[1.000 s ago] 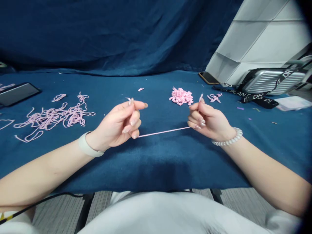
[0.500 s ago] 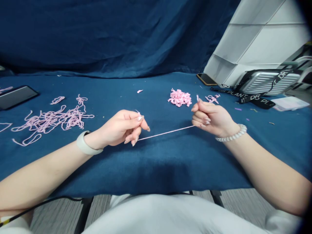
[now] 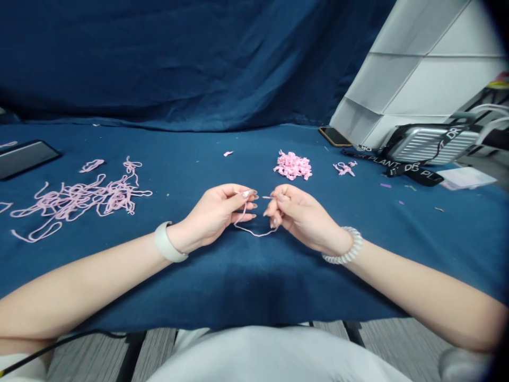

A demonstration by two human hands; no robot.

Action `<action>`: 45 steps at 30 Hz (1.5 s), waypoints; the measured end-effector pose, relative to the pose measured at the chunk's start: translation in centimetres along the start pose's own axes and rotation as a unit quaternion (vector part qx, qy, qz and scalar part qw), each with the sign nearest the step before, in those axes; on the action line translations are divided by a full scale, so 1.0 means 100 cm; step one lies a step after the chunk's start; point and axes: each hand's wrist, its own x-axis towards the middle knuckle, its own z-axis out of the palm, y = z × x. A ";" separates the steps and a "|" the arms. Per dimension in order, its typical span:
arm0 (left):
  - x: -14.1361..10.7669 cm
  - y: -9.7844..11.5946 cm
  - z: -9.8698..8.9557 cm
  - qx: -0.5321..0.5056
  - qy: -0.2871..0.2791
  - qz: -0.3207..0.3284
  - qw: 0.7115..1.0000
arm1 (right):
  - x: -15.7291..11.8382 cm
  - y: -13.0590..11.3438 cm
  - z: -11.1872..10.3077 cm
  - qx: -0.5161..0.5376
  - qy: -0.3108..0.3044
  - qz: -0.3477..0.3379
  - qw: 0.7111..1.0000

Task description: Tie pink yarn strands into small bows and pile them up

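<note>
Left hand [image 3: 212, 217] and right hand [image 3: 300, 215] close together above the blue cloth [image 3: 238, 286], fingertips almost meeting. In hand: fine fingertip work on a single strand of pink yarn [image 3: 254, 232], held from both sides. Left thumb and forefinger [image 3: 248, 194] pressed together on the strand, remaining left fingers curled just beneath. Right thumb and forefinger [image 3: 275, 196] likewise clamped, with a thin pale tip poking out just left of them (too fine to tell for certain whether yarn end or something else). Slack loop of the strand hanging just below the fingers, between the two hands, with no telling whether it touches the cloth.

Needed next, by the look of this hold: small, slow finger movement with both pinches kept firm, the strand being thin and slack enough to slip.

Well left of the left fingers, a tangled spread of pink yarn [image 3: 99, 193]. Ahead of the fingertips, a heap of crinkled pink pieces [image 3: 292, 165], with a small pink tuft [image 3: 344, 168] further right. Ahead and slightly left of the fingers, a lone pink scrap [image 3: 228, 154]. Far beyond the right fingers, a silver ribbed case [image 3: 429, 144] with a black lettered strap [image 3: 413, 174].
</note>
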 end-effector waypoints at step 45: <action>0.019 -0.034 -0.011 -0.077 -0.042 0.025 0.996 | 0.033 0.036 0.018 0.091 0.068 -0.022 0.993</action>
